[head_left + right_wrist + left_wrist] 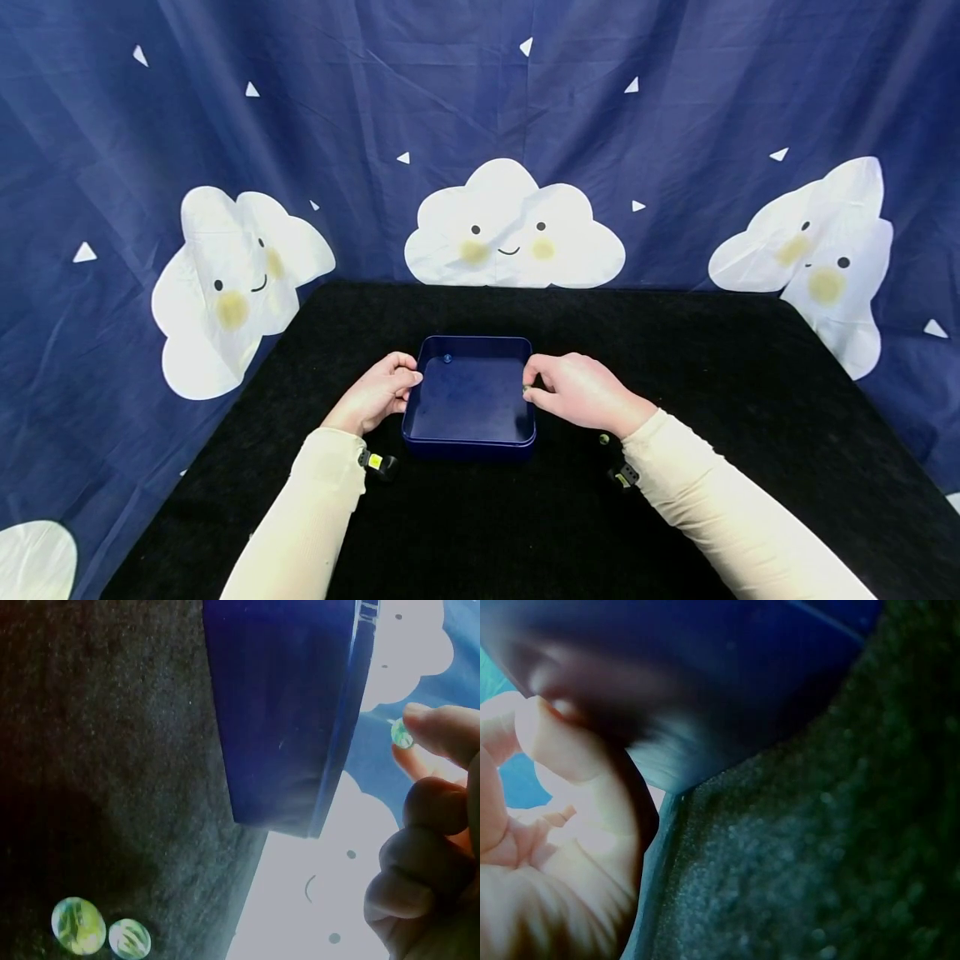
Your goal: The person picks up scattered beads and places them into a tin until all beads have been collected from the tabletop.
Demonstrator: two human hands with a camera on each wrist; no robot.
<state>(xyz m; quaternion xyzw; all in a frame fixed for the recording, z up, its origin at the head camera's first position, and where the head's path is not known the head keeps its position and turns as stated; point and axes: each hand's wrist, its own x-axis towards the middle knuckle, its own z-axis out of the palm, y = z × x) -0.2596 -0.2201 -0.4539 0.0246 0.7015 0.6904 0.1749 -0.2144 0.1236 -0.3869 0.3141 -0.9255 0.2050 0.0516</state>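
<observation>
Black cloth (480, 533) is lying beneath the blue box (472, 400), whose left side the left hand (381, 387) is gripping — useful steadying — while the right hand (581, 392) is pinching a green marble (402, 733) at the right rim; holding it low should be limiting any bounce.

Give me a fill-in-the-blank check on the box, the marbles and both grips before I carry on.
A greenish marble is pinched by the ____ grip.
The box touched by the left grip is dark ____.
In the head view, another marble lies ____ the box.
In the right wrist view, ____ loose marbles rest on the black cloth.
Missing words: right; blue; inside; two.
</observation>
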